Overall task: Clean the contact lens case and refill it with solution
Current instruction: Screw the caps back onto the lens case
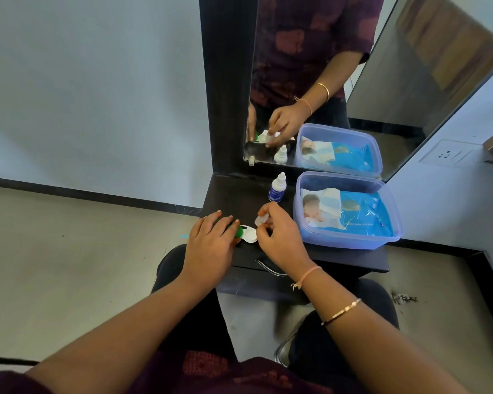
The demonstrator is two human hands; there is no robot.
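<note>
Two bare hands worked over the front part of a dark table (339,258). The left hand (209,240) lay flat with fingers spread on the green side of the contact lens case (246,234), pressing it on the table. The right hand (279,233) pinched a small clear vial (260,220) between thumb and fingers, just above the white side of the case. Behind them stood a solution bottle (278,188), and beside it a plastic box (350,240) holding a blue wipes pack (359,213). Farthest was a mirror (319,81).
</note>
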